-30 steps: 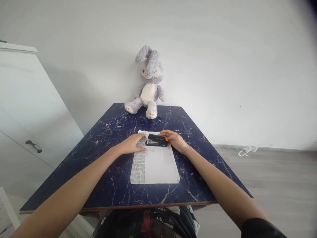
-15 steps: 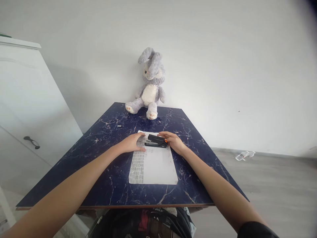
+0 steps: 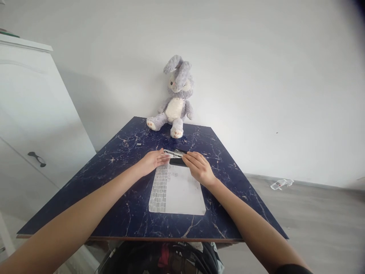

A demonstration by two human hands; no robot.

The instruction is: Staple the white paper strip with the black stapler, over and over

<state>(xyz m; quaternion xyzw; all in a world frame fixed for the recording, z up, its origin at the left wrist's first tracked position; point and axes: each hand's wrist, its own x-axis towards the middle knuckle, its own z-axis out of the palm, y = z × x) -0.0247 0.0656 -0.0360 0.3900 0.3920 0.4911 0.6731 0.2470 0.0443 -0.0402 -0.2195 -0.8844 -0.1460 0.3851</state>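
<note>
A black stapler is tilted up over the far end of a white sheet of paper with a grey printed strip down its left side. Its metal staple rail shows between the stapler's dark parts. My right hand wraps around the stapler's right end, hiding that part. At the other end, my left hand pinches the tip of the rail, its other fingers stretched along the stapler's left side.
A grey plush rabbit sits at the back of the dark blue marbled table, against the wall. Near it lies a small light piece. A white cabinet stands at left, and a clear plastic item lies on the floor.
The stapler has been turned and tilted up off its earlier flat position, so its rail shows. My right hand has closed further round it, and my left hand has come onto its left end.
</note>
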